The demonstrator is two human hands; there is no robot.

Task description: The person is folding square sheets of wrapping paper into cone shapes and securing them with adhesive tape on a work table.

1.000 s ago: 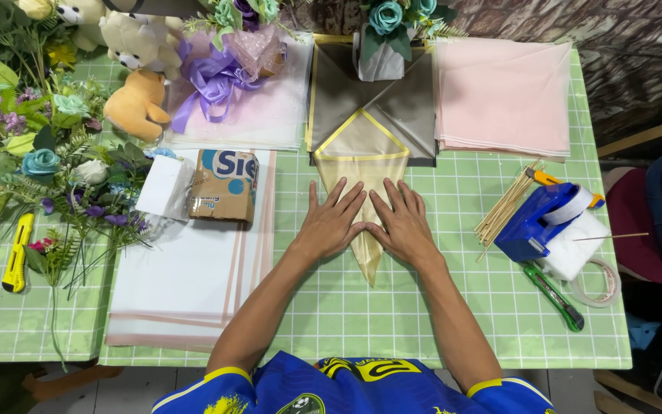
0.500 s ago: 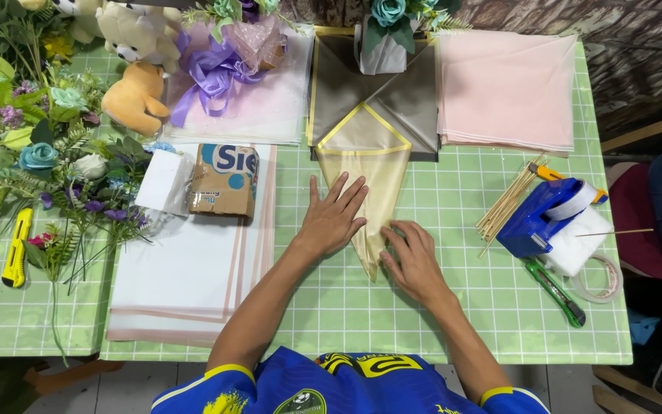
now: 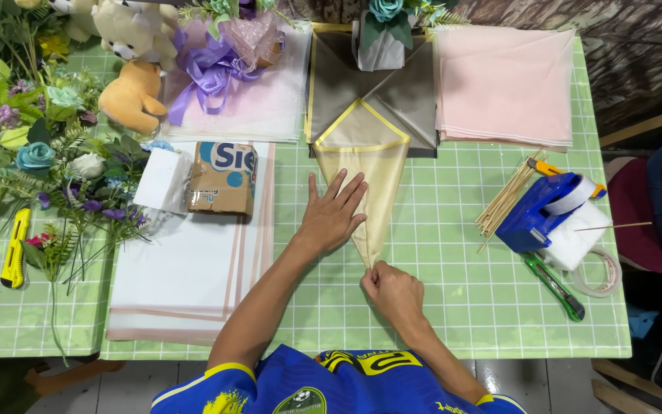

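Head cam: both hands sat side by side on the folded beige wrapping sheet (image 3: 365, 188) a second ago; now the right hand (image 3: 392, 291) has slid down and pinches its bottom tip, so the fold looks about set. Left hand (image 3: 332, 215) lies flat, fingers spread, on its left edge. Left of that sheet sits a brown cardboard box (image 3: 224, 179) with a blue-white label; to the right, a blue tape dispenser (image 3: 549, 211).
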